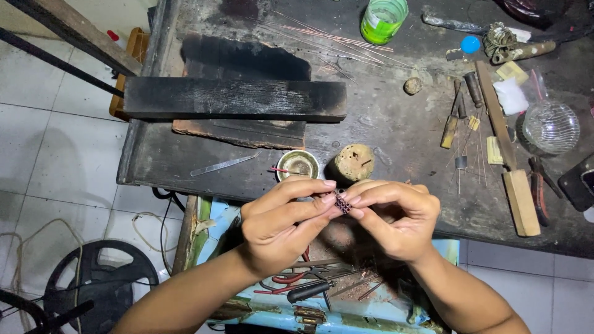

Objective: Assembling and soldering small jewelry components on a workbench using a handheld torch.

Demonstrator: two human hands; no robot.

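A dark, scorched table (396, 133) is filling most of the view, and a long charred wooden block (235, 99) is lying across a second burnt slab near its left end, probably serving as a heat-proof surface. Below the table's front edge an open drawer (322, 291) is sticking out under the person's arms, keeping red-handled pliers (288, 281) and other tools within easy reach. To the right, a wooden-handled file (507, 161) is lying lengthwise beside a clear ribbed glass bowl (550, 127), and a green plastic cup (383, 18) is standing at the far edge next to a fan of thin copper wires (334, 40). Close to the front edge, a round cork-like stump (354, 162) is sitting just beside a small metal dish (297, 164), with flat metal tweezers (223, 165) lying to the left. The left hand (278, 226) and right hand (396, 219) are meeting above the drawer, fingertips pressed toward each other and pinching a small dark beaded piece (342, 201) between them. Both are holding it up close to the front edge of the table, seemingly so that the fine work is staying steady and in clear sight.
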